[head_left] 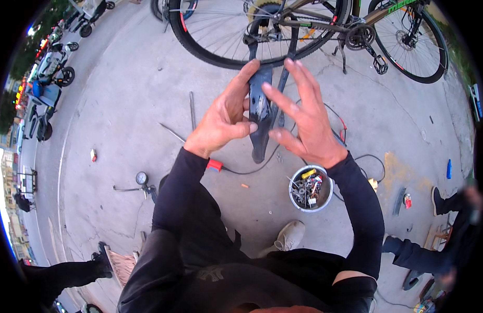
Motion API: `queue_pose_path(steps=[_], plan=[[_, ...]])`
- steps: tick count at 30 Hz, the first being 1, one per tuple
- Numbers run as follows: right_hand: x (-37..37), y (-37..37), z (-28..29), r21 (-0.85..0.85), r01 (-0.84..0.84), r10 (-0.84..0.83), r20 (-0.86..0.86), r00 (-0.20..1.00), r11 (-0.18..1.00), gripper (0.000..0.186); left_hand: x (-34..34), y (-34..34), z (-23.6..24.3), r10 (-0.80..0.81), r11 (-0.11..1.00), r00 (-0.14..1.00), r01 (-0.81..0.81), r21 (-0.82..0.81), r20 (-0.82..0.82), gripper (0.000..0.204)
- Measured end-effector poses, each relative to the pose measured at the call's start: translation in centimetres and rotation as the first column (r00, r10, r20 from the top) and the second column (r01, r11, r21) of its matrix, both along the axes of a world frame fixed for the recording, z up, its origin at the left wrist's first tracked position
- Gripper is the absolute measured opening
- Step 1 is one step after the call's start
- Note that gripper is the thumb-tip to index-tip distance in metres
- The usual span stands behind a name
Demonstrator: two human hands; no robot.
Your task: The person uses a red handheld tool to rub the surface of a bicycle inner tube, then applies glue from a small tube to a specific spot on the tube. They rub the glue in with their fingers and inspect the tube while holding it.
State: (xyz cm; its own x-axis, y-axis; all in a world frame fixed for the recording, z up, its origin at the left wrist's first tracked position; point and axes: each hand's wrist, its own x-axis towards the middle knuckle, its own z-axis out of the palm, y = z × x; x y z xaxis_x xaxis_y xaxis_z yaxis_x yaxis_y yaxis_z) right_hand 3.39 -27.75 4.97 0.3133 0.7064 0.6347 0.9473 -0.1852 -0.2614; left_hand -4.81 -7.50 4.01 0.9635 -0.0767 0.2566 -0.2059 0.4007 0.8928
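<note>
lying below tube (261, 140): pavement (132, 120) (cracked)

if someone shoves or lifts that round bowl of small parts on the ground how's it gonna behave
The bowl is probably heavy for its size, given the many metallic-looking parts inside. They lie loosely heaped, so they'd likely shift if tilted.

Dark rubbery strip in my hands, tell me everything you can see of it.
The dark rubbery strip looks flat, blue-black and flexible, with a glossy, wet-looking patch near its middle. It runs lengthwise in the view, below the bicycle tyre, its lower end narrowing to a rounded tip. Your left hand holds it from the left; your right hand is spread at its right, though whether those fingertips touch it is unclear.
</note>
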Motion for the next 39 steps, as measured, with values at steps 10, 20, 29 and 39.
queue_pose_path(steps=[10,20,29,39], plan=[[-0.9,-0.2,0.0,-0.035,-0.014,0.015,0.038,0.999,0.999,0.067,-0.2,0.1,0.1,0.040,0.997,0.999,-0.038,-0.067,0.018,0.114],[-1.1,-0.4,1.0,-0.153,0.063,-0.029,0.216,0.976,0.986,0.062,0.2,0.3,-1.5,0.005,0.997,0.998,-0.011,0.082,0.070,0.109],[-0.6,-0.8,0.7,-0.192,0.043,-0.004,0.202,0.979,0.980,0.055,-0.4,0.2,-0.7,-0.004,0.965,0.999,-0.010,0.263,0.051,0.109],[-1.0,-1.7,1.0,-0.220,0.004,0.041,0.196,0.980,0.975,0.057,-0.5,0.1,-0.6,0.043,0.948,0.996,-0.066,0.310,0.078,0.110]])
